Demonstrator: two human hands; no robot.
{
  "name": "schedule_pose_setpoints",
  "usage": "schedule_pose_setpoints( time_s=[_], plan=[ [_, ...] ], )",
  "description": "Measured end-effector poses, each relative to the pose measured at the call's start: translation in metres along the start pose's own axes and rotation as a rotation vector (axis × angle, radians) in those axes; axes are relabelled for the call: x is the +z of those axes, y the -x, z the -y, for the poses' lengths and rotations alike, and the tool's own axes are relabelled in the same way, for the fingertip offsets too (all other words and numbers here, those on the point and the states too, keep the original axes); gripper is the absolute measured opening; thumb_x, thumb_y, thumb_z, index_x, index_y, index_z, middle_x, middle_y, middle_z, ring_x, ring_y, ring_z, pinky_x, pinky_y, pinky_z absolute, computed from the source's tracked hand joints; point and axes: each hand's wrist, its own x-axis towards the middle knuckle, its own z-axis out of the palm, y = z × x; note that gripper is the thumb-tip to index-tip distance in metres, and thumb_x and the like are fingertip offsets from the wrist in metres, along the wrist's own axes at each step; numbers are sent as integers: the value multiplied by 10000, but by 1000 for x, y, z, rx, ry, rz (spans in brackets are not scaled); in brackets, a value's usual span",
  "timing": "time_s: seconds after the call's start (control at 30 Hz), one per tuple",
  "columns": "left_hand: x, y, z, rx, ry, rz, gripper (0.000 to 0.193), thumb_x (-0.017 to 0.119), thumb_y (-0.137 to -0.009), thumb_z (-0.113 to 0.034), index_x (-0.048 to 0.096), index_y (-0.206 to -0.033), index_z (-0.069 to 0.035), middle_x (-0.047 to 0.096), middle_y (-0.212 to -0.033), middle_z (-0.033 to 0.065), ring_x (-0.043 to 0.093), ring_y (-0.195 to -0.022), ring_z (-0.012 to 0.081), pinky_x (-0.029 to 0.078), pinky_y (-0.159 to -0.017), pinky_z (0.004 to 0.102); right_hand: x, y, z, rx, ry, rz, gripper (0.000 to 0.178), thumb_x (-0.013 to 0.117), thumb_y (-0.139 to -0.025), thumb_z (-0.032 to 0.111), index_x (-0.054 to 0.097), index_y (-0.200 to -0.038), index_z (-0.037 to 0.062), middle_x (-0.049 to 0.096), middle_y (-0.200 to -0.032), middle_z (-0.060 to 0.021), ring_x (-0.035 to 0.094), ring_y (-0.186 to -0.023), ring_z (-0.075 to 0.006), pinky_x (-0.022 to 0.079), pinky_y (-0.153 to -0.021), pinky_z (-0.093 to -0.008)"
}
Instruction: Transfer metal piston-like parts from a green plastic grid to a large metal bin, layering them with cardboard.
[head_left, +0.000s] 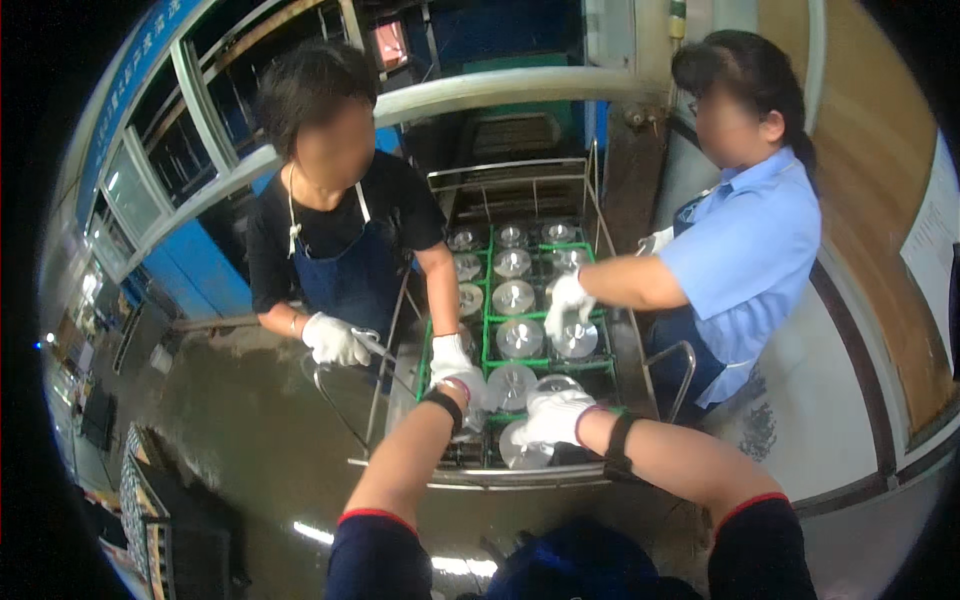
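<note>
A metal cart (480, 478) stands before me, holding a green-edged grid of round, shiny metal parts. My right hand (553, 416), in a white glove, closes over a round metal part (556, 384) in the near row. Just left of it lies another metal disc (513, 386). My left hand (470, 388), also gloved, reaches into the near left of the grid; its fingers are hidden and blurred beside a co-worker's glove (450, 357). Under my right hand a further disc (525, 447) shows in the nearest row.
A person in a dark apron leans in from the left, a tool in one gloved hand (336, 340). From the right, a person in a blue shirt reaches a gloved hand (570, 305) over the discs. Bent metal handles (683, 375) stick out from the cart's sides.
</note>
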Motion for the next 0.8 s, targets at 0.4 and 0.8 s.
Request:
schedule_pose_setpoints(
  time_s=[0.4,0.8],
  plan=[
    [-9,20,-1,-108,-43,-436,474,698,-861,-480,769,-1121,-90,741,-1174,145,726,-1017,267,543,-883,377,44,-95,-61,-75,-526,254,225,776,-859,226,798,-949,21,776,-879,-75,691,-745,-155,523,-661,-353],
    [-35,31,-6,-90,283,-267,446,764,-837,-412,776,-1100,-52,753,-1136,136,714,-955,225,539,-839,369,-31,6,-33,-114,-369,30,345,762,-827,308,735,-1061,55,721,-920,-62,644,-821,-168,499,-761,-338]
  ],
)
